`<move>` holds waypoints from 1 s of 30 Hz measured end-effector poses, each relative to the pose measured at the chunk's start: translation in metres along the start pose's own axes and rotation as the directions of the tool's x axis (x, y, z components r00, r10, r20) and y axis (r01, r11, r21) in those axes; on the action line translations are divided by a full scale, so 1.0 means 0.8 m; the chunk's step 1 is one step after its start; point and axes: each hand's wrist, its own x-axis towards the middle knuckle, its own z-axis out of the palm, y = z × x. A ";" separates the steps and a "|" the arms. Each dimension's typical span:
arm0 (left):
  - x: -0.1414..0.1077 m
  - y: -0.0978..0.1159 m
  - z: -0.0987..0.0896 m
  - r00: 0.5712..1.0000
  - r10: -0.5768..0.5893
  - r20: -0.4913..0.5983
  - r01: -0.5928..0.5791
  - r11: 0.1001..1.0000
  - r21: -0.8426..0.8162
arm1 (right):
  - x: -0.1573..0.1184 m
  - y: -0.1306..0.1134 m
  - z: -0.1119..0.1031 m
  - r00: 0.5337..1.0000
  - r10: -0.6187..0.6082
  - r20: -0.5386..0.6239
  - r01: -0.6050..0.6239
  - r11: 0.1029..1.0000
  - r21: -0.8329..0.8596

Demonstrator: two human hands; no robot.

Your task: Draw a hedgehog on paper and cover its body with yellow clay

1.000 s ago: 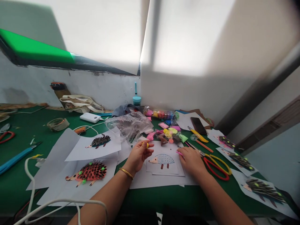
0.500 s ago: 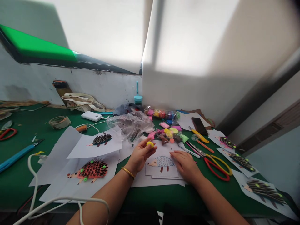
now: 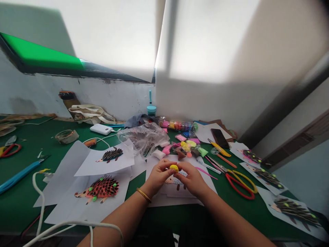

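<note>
A small lump of yellow modelling clay is pinched between the fingertips of my left hand and my right hand. Both hands are closed on it, above a sheet with a hedgehog picture. That hedgehog has a pale pink face, blue scalloped lines on its body and brown feet; my fingers cover part of it. Just beyond my hands lie packets of coloured clay. A pink plastic modelling tool rests on the paper right of my right hand.
Left are finished hedgehog sheets, a white cable and a blue cutter. Red and yellow scissors, a yellow knife and a phone lie right, near more hedgehog sheets. A plastic bag sits behind.
My right hand has moved left off the paper's side and joined my left hand, taking hold of the yellow clay too. The pink tool now shows more fully.
</note>
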 end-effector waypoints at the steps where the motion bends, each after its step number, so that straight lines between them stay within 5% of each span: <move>1: 0.000 0.000 -0.001 1.000 0.013 0.014 -0.014 0.999 0.032 | 0.001 0.001 0.002 1.000 -0.001 -0.013 0.001 1.000 0.015; 9: -0.002 -0.010 0.004 0.991 0.129 0.030 -0.132 0.947 0.291 | -0.009 0.012 0.009 0.995 -0.065 -0.074 0.050 0.980 -0.191; 15: -0.004 -0.015 0.009 0.977 0.177 -0.121 -0.134 0.944 0.303 | -0.013 0.018 0.011 0.998 -0.032 -0.060 0.027 0.997 -0.069; 23: -0.006 -0.016 0.010 0.984 0.176 -0.026 -0.155 0.922 0.354 | -0.014 0.023 0.014 0.997 -0.034 -0.076 0.028 0.996 -0.080; 30: -0.005 -0.012 0.016 0.971 0.199 -0.133 -0.135 0.914 0.383 | -0.014 0.024 0.016 0.998 -0.006 -0.063 0.004 0.999 -0.037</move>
